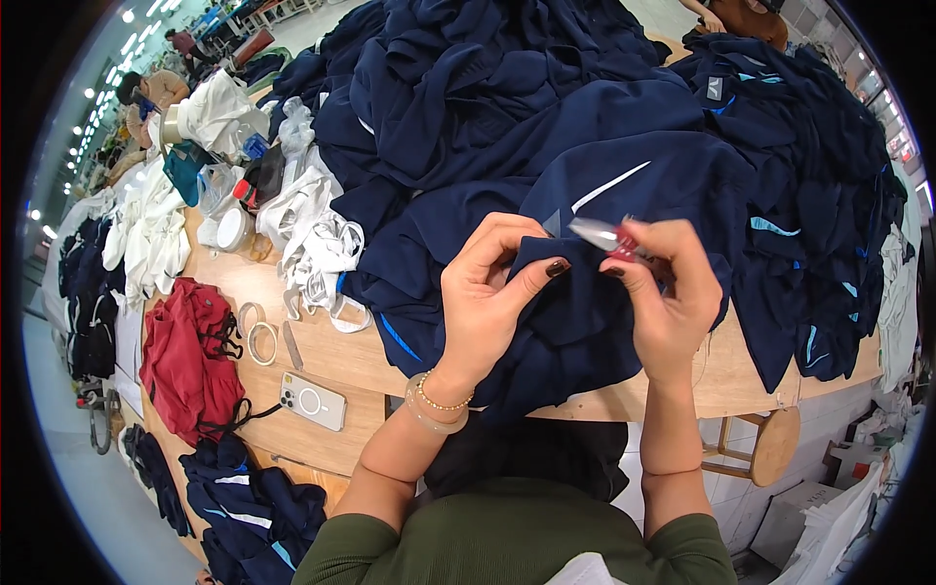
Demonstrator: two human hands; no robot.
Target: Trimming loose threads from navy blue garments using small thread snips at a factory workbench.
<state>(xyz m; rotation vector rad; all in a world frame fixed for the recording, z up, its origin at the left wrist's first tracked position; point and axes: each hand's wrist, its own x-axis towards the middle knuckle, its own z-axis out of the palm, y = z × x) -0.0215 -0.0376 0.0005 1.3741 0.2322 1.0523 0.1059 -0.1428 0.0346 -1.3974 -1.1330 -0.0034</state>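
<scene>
Pinched between the thumb and fingers of my left hand (487,297) is the edge of a navy garment (648,185), part of which lies spread over the pile. A white strip shows on this cloth just beyond my hands. My right hand (673,292) is closed round a pair of thread snips (595,234) with red handles. Their metal blades point left, close to the held edge, and look slightly blurred. Whether the blades touch the cloth I cannot tell.
Behind rises a large heap of navy garments (439,107), with more at the right. White cloth (317,229), a red bag (195,356), tape rolls (261,343) and a phone (313,401) lie on the wooden table (341,366). A wooden stool (775,447) stands below right. Other people sit farther off.
</scene>
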